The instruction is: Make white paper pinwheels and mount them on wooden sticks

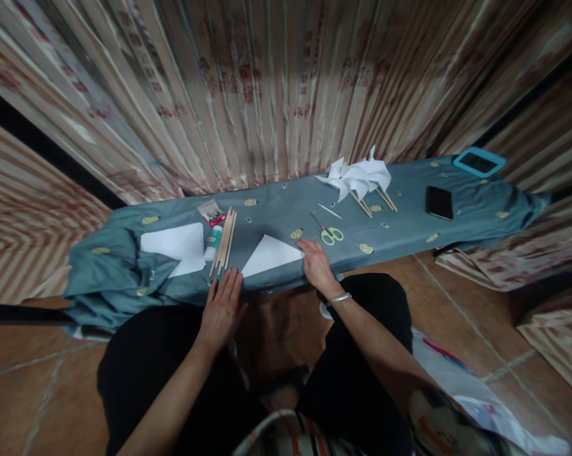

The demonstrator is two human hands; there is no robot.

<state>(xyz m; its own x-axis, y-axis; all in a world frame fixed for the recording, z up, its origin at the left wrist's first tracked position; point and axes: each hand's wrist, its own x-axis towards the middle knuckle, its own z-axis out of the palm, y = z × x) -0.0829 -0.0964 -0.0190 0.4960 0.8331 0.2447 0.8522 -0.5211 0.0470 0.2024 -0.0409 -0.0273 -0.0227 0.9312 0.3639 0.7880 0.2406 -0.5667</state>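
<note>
A white sheet of paper folded into a triangle (272,256) lies flat near the front edge of the cloth, its peak pointing away from me. My left hand (223,307) rests at its left corner, fingers stretched out flat. At the right corner is my right hand (318,263), its fingertips touching the paper, fingers extended. Just left of the triangle lie several thin wooden sticks (225,242) in a bundle. Beside them is a green and white glue stick (213,244). Scissors with light green handles (332,235) sit beyond my right hand, and a thin white pointed piece (330,211) lies past them.
White paper pinwheels (356,177) on sticks lie at the back right. A black phone (439,202) and a blue-framed device (479,162) are farther right. On the left are white paper sheets (181,244) and a small red box (212,214). Striped curtains (247,95) hang behind.
</note>
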